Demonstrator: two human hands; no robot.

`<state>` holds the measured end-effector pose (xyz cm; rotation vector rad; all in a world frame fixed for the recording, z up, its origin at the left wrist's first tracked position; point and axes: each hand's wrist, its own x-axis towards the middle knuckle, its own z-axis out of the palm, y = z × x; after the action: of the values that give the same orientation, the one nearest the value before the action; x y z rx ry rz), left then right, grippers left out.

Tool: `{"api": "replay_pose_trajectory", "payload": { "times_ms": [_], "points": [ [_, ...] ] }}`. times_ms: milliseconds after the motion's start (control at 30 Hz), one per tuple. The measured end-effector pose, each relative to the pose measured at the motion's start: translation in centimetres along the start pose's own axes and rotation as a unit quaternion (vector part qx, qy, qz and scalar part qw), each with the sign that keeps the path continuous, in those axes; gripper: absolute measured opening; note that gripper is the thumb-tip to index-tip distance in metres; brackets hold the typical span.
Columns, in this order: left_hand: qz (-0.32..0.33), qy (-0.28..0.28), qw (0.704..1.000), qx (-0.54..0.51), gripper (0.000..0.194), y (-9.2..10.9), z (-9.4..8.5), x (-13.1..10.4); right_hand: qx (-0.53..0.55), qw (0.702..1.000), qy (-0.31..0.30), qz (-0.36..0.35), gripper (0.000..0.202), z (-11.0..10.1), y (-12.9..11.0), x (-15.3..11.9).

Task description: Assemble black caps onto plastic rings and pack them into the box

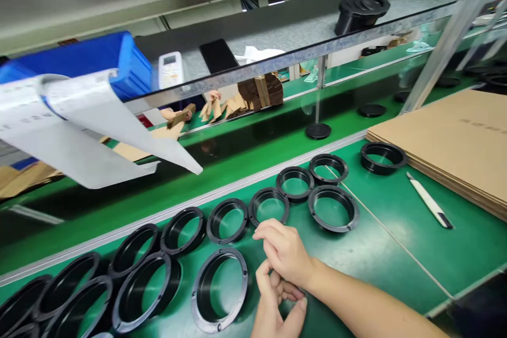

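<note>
Low in the middle, my left hand point(277, 301) has its fingers curled in, its thumb bent towards them. Just above it and touching it is my right hand point(283, 251), fingers bent and drawn together. Whatever either hand may hold is too small or hidden to name. Black flanged rings stand in rows on the green table; a large ring point(198, 296) lies left of my hands. Another ring point(284, 198) is partly behind my right fingertips, and one more point(355, 210) sits to the upper right.
Stacked cardboard point(447, 132) lies at the right beside a white pen-like tool point(430, 203). Above runs a shelf with a blue bin point(137, 68), a black phone point(218, 56) and black round parts point(358, 13). Paper sheets point(99, 153) hang at the left. Another person's hands point(214, 97) show beyond.
</note>
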<state>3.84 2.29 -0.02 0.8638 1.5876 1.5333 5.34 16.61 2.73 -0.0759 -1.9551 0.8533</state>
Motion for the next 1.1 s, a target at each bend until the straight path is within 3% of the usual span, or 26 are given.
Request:
{"api": "replay_pose_trajectory", "payload": {
  "times_ms": [167,367,733,1100],
  "points": [
    [0.005,0.02,1.0,0.001,0.072,0.7,0.4,0.2,-0.012,1.0,0.015,-0.003,0.031,0.1,0.0,0.4],
    [-0.007,0.057,0.998,0.019,0.076,-0.1,1.0,0.4,-0.013,0.999,0.027,-0.014,0.03,-0.2,-0.1,0.6],
    [0.007,-0.057,0.998,0.017,0.057,1.5,0.0,-0.2,0.009,1.0,0.004,-0.008,0.032,-0.6,-0.2,0.1],
    [0.013,-0.063,0.998,0.008,0.06,1.2,0.1,-0.1,0.008,1.0,-0.006,-0.009,0.033,-0.6,-0.1,-0.1]
  ]
}}
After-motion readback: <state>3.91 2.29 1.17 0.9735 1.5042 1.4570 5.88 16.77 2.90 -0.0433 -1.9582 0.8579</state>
